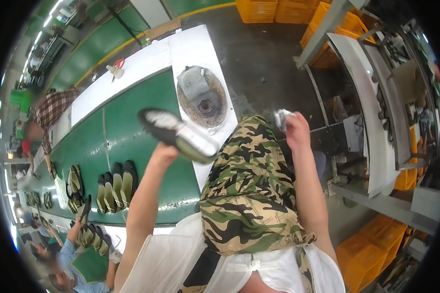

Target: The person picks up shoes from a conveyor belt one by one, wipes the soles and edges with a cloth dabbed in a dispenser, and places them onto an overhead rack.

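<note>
My left hand [165, 152] is closed around a shoe [176, 133] with a black toe and white areas on the side facing me, held above the green work surface. The shoe is a little blurred. Over to the right, my right hand [299, 130] pinches a crumpled white cloth [281, 118], apart from the shoe. Beyond the shoe lies a stained oval tray [217, 117] bearing a grey block-like container [193, 79] and a dark round pot [205, 105]. Several black shoes with olive insoles [116, 188] stand in a row left of my forearm.
A green conveyor-like table [142, 97] with a white border runs to the left. A white bottle [115, 72] and red-handled scissors [119, 63] lie on the border. Co-workers handle shoes at the left. Orange crates [371, 249] and a metal rack [362, 107] stand right.
</note>
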Tool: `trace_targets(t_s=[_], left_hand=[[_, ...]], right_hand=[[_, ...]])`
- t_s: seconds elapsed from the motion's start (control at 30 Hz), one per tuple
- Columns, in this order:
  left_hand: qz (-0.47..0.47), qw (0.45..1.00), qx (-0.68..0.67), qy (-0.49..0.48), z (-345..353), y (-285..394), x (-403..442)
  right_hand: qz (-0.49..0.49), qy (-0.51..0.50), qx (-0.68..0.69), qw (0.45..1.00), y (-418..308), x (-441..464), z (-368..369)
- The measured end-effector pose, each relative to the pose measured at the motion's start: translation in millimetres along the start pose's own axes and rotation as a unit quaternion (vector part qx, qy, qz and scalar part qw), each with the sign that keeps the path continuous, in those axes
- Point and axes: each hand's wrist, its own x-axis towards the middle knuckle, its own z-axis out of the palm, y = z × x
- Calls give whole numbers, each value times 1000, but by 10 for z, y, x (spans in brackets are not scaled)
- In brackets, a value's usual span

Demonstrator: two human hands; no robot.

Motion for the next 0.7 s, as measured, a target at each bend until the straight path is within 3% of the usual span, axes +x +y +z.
trace_targets(t_s=[0.07,0.1,0.2,0.27,0.33,0.4,0.47,0.5,0.6,0.7], left_hand=[[45,998,6,-48,884,220,404],[60,996,14,-65,1177,271,537],[127,975,118,-136,1592,204,781],[201,928,263,-172,1761,179,802],[124,912,350,-176,1980,162,731],[83,853,458,-235,2093,184,693],[54,835,490,-243,2326,291,589],[70,813,528,-238,2340,262,603],[42,857,461,-226,2380,220,611],[131,805,526,-243,2294,41,728]], right_hand=[[-26,-53,-1,998,1,50,98],[-22,-30,-28,999,-100,1,241],[-83,-33,-72,993,-293,-146,305],[-105,7,-81,991,-317,-221,237],[-120,41,-91,988,-343,-240,137],[-126,65,-100,985,-304,-221,54],[-121,79,-68,987,-296,-212,78],[-113,84,-52,989,-308,-221,108],[-75,77,0,994,-446,-325,322],[-77,32,61,995,-525,-354,496]])
